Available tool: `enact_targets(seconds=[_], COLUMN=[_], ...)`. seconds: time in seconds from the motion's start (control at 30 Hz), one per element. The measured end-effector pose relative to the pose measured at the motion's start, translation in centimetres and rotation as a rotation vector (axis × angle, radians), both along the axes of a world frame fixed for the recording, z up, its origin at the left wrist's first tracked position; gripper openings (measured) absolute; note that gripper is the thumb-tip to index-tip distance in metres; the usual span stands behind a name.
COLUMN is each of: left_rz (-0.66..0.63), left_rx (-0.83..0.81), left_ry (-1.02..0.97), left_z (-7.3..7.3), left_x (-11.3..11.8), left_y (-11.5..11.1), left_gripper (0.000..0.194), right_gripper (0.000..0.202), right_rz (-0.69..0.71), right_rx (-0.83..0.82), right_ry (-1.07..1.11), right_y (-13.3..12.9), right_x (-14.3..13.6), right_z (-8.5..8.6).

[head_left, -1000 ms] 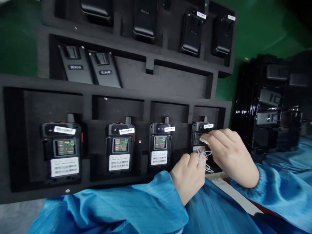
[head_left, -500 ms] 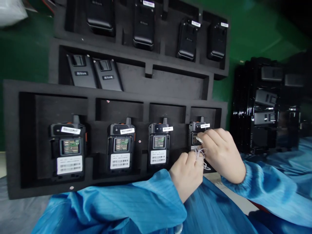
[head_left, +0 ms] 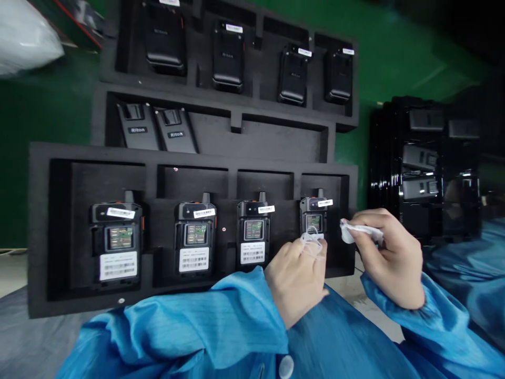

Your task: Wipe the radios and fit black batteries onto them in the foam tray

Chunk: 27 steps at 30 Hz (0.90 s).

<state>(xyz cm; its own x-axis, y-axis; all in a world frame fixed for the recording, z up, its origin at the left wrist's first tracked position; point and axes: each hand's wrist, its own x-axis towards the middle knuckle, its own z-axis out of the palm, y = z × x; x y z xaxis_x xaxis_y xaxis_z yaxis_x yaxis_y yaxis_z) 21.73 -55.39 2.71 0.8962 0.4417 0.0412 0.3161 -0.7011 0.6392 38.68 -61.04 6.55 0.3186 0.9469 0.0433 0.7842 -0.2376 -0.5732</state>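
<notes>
My left hand (head_left: 298, 279) lies over the lower part of the rightmost walkie-talkie (head_left: 314, 210), with its fingers curled. A loose bundle of white strings (head_left: 313, 245) is at those fingers, in front of the radio's open back. To the right, my right hand (head_left: 389, 250) pinches a folded white wipe (head_left: 361, 231) between thumb and fingers, apart from the radio. Several walkie-talkies lie back up in the black foam tray (head_left: 39, 221), including a middle one (head_left: 253, 231), another (head_left: 195, 237) and a left one (head_left: 116, 242). Their battery bays show green circuit parts, with white barcode labels below.
Behind, a foam tray (head_left: 284, 139) holds two grey Riton battery packs (head_left: 137, 129). A farther foam tray (head_left: 106, 58) holds several black Riton radios (head_left: 228, 55). On the right, a stack of shiny black trays (head_left: 384, 158) carries grey packs. A white plastic bag (head_left: 27, 39) is at upper left.
My right hand has drawn back to the right, off the rightmost walkie-talkie, with the white wipe in it. My left hand stays near that radio with the strings. The view has shifted slightly.
</notes>
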Motion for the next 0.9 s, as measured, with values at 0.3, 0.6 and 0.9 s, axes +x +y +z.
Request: enact_targets(seconds=[0.3, 0.6, 0.9], left_rz=[0.250, 0.099, 0.175], left_rx=[-0.539, -0.070, 0.148], left_ry=[-0.158, -0.254, -0.154], left_z=[2.4, 1.8, 0.8], left_x=[-0.7, -0.9, -0.7], left_y=[2.9, 2.8, 1.3], left_gripper=[0.017, 0.023, 0.016], right_gripper=[0.021, 0.012, 0.026], right_rz=[0.273, 0.356, 0.289], right_rx=[0.046, -0.222, -0.058], right_ry=[0.191, 0.574, 0.452], right_y=[-0.4, -0.6, -1.5], right_x=[-1.1, -0.9, -1.8], right_z=[0.7, 1.2, 0.7])
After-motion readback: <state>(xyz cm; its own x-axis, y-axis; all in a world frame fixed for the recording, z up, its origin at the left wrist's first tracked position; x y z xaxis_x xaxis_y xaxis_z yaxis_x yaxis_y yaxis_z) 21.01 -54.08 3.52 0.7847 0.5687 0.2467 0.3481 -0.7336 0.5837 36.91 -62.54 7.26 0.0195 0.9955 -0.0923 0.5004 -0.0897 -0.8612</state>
